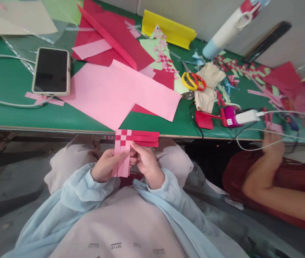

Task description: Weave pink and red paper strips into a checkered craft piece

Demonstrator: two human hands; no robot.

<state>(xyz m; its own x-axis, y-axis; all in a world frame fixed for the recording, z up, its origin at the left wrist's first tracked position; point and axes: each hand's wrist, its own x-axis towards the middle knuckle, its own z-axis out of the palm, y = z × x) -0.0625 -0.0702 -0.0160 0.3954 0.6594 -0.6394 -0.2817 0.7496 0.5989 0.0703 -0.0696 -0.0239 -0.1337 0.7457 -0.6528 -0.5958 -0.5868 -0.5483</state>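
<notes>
Between my two hands is a woven paper piece [122, 137], a checkered corner of pink and red strips. Its red strips [145, 136] point right and its pink strips [121, 163] hang down. My left hand [105, 164] pinches the pink strips, thumb on top, its other fingers hidden behind. My right hand [145, 160] grips the piece near the lower right of the checkered part, its thumb close to the red strips. The piece is held over my lap, just in front of the table edge. Past that edge lies a large pink paper sheet [109, 91].
On the green table [7, 114] are a phone [51, 71] with a cable, red paper [93, 21], a folded yellow sheet [168, 30], scissors [192, 81], a white bottle [228, 30] and a purple plug block [231, 116]. A co-worker's arm [265, 175] reaches in at right.
</notes>
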